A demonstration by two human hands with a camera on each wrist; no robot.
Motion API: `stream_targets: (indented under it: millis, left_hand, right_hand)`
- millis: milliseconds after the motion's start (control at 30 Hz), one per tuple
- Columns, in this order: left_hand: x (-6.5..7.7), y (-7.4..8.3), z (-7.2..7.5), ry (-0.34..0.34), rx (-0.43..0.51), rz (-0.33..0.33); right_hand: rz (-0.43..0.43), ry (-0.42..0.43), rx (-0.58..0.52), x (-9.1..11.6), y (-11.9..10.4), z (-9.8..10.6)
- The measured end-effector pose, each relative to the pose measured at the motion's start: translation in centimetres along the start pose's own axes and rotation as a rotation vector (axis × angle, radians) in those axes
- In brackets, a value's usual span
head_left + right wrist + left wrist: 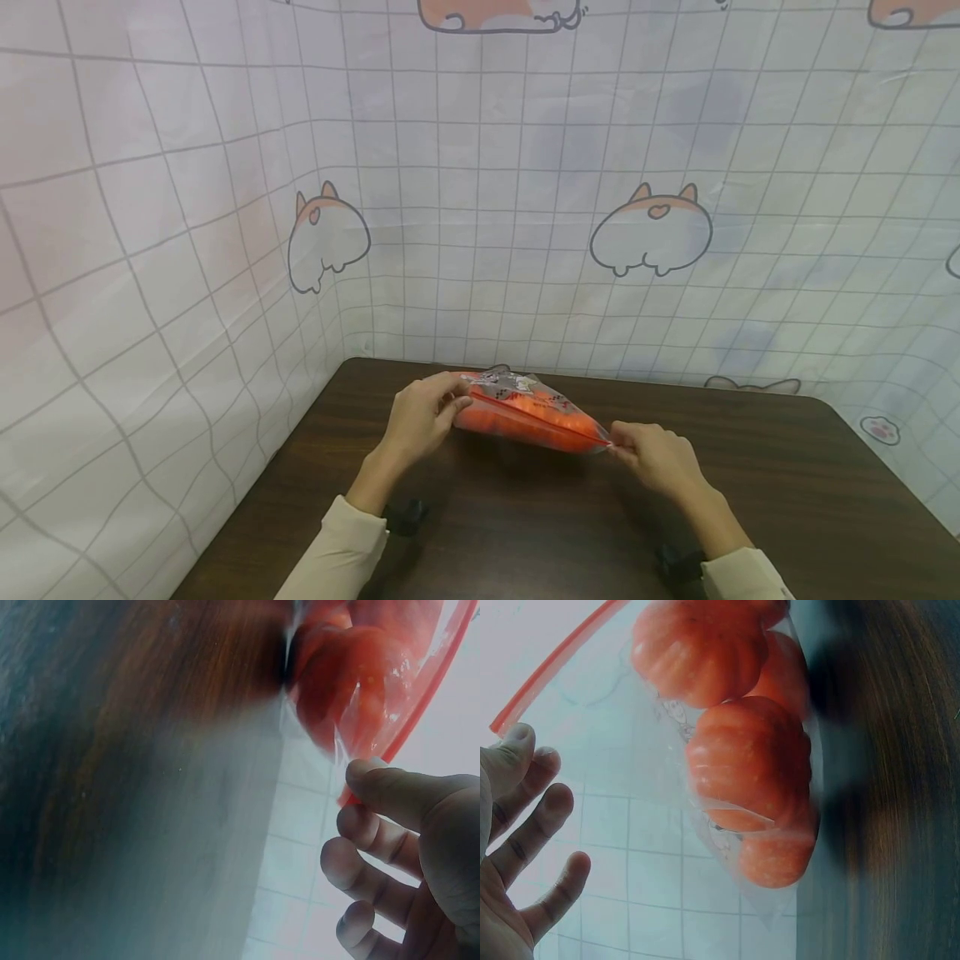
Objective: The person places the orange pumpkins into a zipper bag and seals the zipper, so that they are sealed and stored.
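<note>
A clear zip bag [517,385] with a red seal strip holds several orange pumpkin-shaped pieces [750,761]. Both hands stretch its top edge between them, over the far middle of the table. At one end of the red strip, my left hand [423,417] pinches the corner between thumb and forefinger, the other fingers spread apart. My right hand [660,458] pinches the opposite corner, where the strip [431,690] ends at the thumb tip. Dark printed figures show on the bag's film. Whether the seal is parted cannot be made out.
The dark wooden table [510,533] has rounded far corners. Behind it and on the left hangs a pale gridded sheet [480,192] with cartoon animals. Each wrist wears a small black device, one by the left cuff [407,517].
</note>
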State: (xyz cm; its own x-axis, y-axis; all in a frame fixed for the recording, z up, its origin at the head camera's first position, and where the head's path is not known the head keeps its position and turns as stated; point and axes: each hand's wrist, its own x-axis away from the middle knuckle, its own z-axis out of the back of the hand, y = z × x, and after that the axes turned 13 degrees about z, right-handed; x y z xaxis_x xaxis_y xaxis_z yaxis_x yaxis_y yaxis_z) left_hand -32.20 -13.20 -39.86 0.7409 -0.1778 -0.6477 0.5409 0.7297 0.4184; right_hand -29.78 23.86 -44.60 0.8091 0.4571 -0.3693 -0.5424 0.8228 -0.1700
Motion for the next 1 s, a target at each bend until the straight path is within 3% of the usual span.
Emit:
stream_targets:
  millis: [1000]
  left_hand:
    - [0.01,-0.14,0.07,-0.034,0.026,0.003]
  right_hand:
    - [-0.014,-0.005,0.011,0.13,0.28,0.52]
